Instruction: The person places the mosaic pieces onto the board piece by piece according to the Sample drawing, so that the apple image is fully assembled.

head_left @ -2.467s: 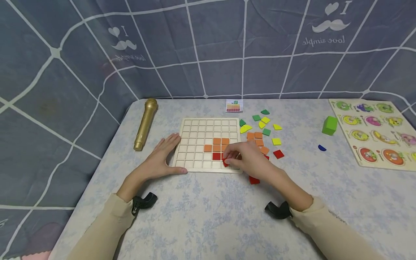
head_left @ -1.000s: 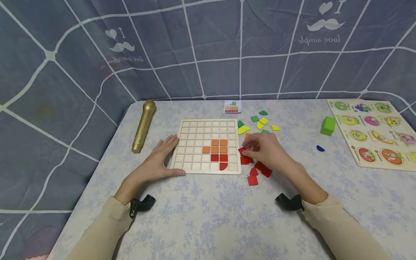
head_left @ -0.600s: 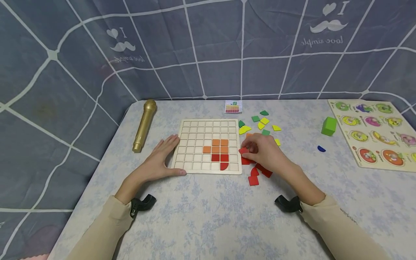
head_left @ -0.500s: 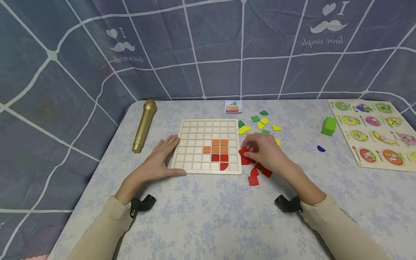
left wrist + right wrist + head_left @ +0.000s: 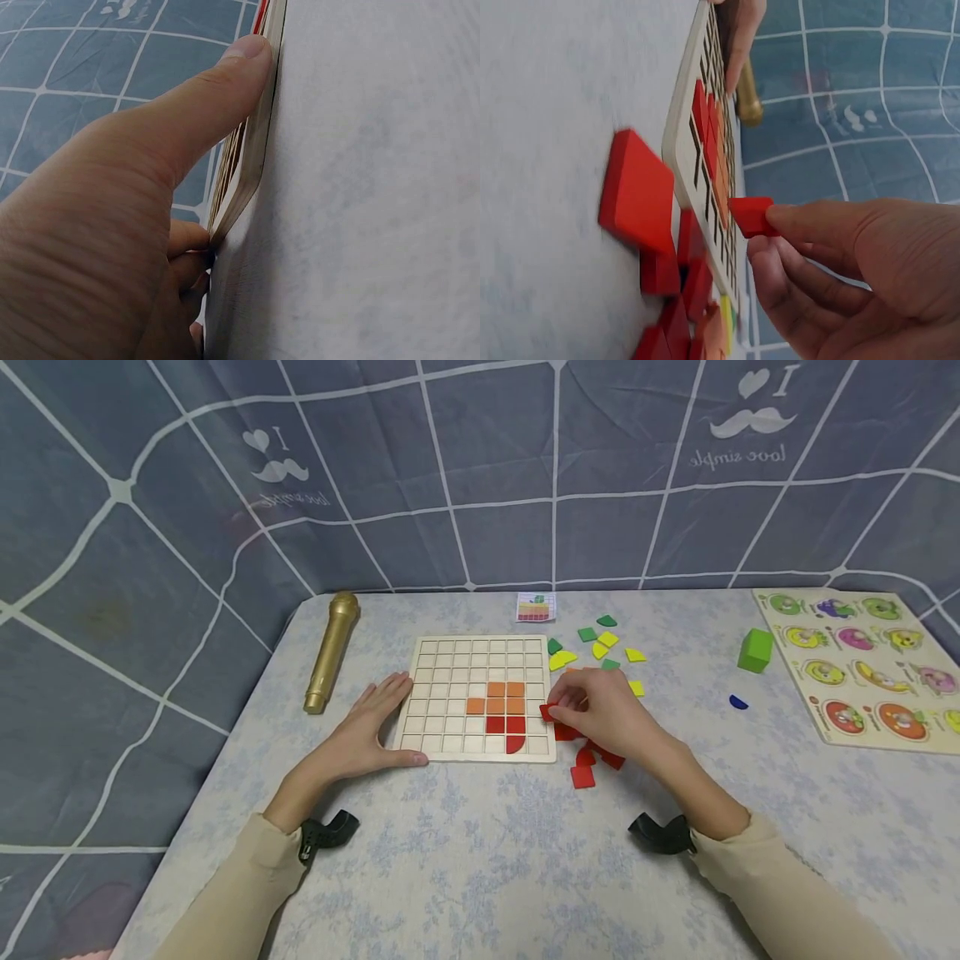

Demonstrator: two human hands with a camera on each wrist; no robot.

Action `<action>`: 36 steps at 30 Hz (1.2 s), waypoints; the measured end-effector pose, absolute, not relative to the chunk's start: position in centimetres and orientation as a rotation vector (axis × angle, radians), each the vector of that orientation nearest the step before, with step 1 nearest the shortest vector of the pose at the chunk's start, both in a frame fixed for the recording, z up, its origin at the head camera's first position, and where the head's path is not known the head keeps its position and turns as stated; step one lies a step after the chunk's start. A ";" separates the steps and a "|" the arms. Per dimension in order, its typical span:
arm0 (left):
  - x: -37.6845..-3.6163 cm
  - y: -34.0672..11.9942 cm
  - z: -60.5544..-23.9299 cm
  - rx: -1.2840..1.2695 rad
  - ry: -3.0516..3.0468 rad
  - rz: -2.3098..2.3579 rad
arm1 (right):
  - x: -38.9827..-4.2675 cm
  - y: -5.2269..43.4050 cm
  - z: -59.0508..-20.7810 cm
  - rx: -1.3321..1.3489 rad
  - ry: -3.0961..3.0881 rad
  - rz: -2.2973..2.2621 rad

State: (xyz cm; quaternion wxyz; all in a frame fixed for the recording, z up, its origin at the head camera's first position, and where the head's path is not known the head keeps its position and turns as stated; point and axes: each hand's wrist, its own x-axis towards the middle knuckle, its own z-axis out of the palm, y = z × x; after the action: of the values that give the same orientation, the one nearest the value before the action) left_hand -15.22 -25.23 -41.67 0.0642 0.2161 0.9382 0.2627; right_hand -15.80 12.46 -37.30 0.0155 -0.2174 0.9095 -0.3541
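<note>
Backdrop cloth: mirrored "I", heart, moustache, "love simple"; left repeat blurrier.

Blue-grey fabric curtain with white grid lines covers the back and the left side; left stretch wavy, lines bent. 2 clear white prints on it, left print and right print, each with heart, letter I, moustache, mirrored "love simple". Table pale, faded blue floral pattern, far edge close to curtain. Pink sliver bottom left, unclear. Light soft, fairly even.
</note>
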 end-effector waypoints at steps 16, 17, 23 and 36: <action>-15.0 -25.6 -41.8 0.621 2.829 0.798 | -15.1 8.6 -38.8 -0.642 2.657 -1.332; -15.0 -25.6 -41.8 0.620 2.828 0.799 | -15.0 8.4 -38.9 -0.652 2.654 -1.342; -15.0 -25.6 -41.9 0.627 2.833 0.795 | -14.5 7.0 -39.5 -0.687 2.636 -1.360; -15.4 -25.4 -41.9 0.667 2.828 0.791 | -14.1 6.6 -40.2 -0.832 2.764 -1.308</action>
State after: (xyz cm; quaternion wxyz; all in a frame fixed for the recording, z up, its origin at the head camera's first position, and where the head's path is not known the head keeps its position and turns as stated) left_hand -15.41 -25.38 -41.86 0.0649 0.2210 0.9372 0.2621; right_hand -14.09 6.56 -40.24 -0.0139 -0.2626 0.8720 -0.4128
